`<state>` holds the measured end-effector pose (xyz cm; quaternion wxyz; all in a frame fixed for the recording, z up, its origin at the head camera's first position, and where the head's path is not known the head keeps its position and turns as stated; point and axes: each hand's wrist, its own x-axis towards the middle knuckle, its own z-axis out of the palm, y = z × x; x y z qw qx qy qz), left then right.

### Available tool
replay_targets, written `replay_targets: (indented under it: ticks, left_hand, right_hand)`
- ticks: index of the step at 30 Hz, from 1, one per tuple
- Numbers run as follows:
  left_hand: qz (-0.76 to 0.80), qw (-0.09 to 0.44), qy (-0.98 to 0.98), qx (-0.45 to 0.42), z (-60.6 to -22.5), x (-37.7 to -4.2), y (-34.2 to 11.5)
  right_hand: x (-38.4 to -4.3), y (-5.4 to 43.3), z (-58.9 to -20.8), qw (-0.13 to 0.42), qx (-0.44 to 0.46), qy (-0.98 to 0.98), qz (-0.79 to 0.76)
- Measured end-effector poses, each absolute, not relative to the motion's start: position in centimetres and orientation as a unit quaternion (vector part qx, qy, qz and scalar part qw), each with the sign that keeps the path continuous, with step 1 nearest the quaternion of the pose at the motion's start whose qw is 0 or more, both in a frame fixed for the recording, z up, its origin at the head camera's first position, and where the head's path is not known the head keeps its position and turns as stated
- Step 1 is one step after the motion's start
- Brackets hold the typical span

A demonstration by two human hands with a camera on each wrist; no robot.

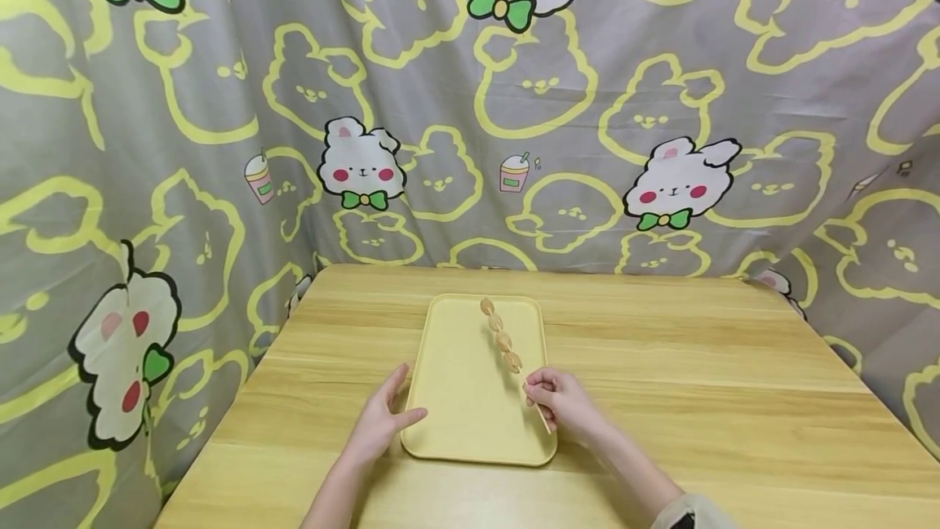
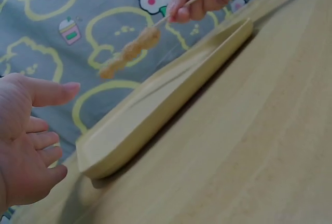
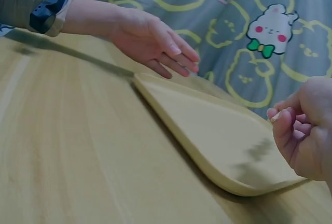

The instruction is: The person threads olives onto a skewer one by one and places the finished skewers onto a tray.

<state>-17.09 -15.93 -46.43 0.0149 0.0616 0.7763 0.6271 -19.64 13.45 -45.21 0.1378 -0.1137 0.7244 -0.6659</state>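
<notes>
A wooden skewer with several brown balls on it, a meatball skewer (image 1: 503,340), is held above the yellow tray (image 1: 463,406). My right hand (image 1: 564,402) pinches its bare stick between thumb and fingers, the balls pointing away from me. In the left wrist view the skewer (image 2: 132,50) hangs clear of the tray (image 2: 155,105), and in the right wrist view only its shadow falls on the tray. At the tray's left edge, my left hand (image 1: 379,423) holds nothing, its thumb and fingers spread apart.
The tray lies on a wood-grain table (image 1: 698,366). Behind and to the left hangs a grey curtain (image 1: 441,88) printed with yellow outlines and white rabbits. A dark band (image 3: 49,11) sits round the left wrist.
</notes>
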Motion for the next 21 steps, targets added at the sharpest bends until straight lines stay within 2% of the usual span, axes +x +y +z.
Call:
replay_targets:
  ticks: [9,21]
  left_hand:
    - [0.65,0.055,0.755,0.068,-47.1,-16.4,-15.9]
    - [0.661,0.053,0.745,0.073,-47.2,-16.4,-15.8]
  right_hand:
    - [-19.4,10.4,-46.3,0.138,-0.095,0.704,-0.69]
    - [-20.0,6.8,-47.4,0.09,-0.031,0.707,-0.701]
